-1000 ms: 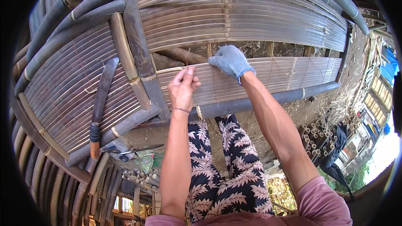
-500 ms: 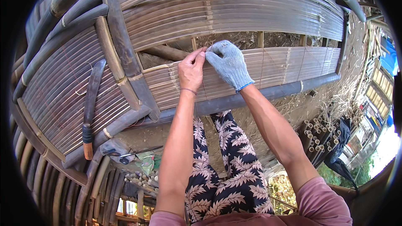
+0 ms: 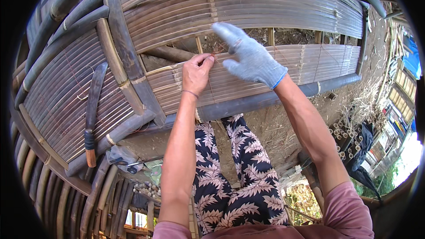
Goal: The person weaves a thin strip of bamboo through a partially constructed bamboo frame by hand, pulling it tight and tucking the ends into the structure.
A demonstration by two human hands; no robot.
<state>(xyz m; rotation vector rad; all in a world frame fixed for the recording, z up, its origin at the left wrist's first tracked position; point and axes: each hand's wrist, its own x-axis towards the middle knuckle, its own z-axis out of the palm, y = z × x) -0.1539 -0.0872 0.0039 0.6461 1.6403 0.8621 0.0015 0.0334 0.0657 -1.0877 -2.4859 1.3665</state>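
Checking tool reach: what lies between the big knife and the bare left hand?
In the head view, two thick bamboo crossbars lie between the long dark knife and left hand.

Two hands over the slats: one bare left hand (image 3: 196, 73), pinching one thin red cord (image 3: 215, 54) at the panel's edge, and one right hand (image 3: 250, 57) in a grey glove just beside that pinch. One bracelet (image 3: 190, 93) sits on the left wrist below it. Two slatted bamboo panels here, the near panel (image 3: 310, 64) right under the pinch, the far panel (image 3: 248, 9) beyond it. One long knife (image 3: 92, 110) lies well off to the left.
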